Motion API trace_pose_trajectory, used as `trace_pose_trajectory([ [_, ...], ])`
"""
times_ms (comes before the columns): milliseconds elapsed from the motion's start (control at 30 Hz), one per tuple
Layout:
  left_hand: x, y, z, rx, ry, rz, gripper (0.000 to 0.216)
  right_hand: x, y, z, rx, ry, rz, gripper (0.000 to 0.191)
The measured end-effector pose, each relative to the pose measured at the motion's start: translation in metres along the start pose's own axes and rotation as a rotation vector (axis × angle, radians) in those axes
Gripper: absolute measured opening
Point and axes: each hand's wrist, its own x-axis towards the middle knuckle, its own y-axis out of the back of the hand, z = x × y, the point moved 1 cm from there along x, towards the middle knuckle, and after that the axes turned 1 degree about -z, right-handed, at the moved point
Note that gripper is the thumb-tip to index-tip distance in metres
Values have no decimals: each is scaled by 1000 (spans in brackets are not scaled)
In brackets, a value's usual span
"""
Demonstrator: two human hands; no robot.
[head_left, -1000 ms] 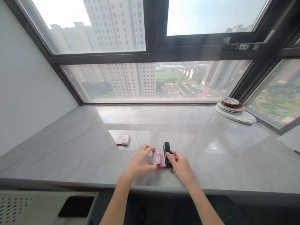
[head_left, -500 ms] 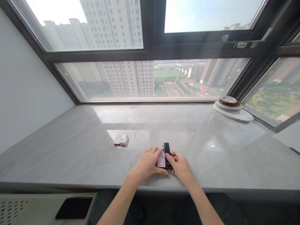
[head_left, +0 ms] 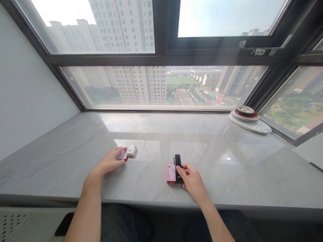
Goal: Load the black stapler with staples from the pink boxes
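Observation:
On the left of the grey countertop, my left hand (head_left: 112, 160) grips a small pink-and-white box (head_left: 123, 155) between thumb and fingers. Beside that box sits a small white box (head_left: 132, 150) with pink print. Nearer the middle, my right hand (head_left: 192, 178) holds a black stapler (head_left: 178, 169), its thumb lying on top and its fingers along the right side. Against the stapler's left side lies another pink-and-white box (head_left: 171, 173), which neither hand touches.
A stack of plates (head_left: 246, 117) stands in the far right corner by the window. The counter's front edge (head_left: 161, 203) runs just before my legs. Dark window frames (head_left: 161, 60) bound the back, and a white wall (head_left: 30, 90) the left.
My left hand has left the box by the stapler, moved left and taken hold of the farther pink-and-white box. My right hand stays on the stapler.

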Motion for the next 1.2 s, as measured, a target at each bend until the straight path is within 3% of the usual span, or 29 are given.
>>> trace_pose_trajectory([
  [100,-28,-4,-3,32,0,-97,68,0,0,1,-1,2,6,53],
  [167,-48,-9,10,19,8,-129,62,0,0,1,-1,-2,5,53],
  [267,-71,-26,56,-78,-72,-167,53,1,0,2,-6,-4,-1,53],
  [433,-76,-69,153,-252,-315,-53,46,2,-1,3,-7,-3,5,53],
  [533,-71,-92,183,-275,-396,-102,48,2,-1,4,5,-3,-4,52],
  [867,-61,-121,177,-307,-469,-149,74,3,1,3,35,-6,-50,54],
  [1200,-63,-136,175,-281,-505,-83,76,-1,1,0,-49,42,-73,52],
])
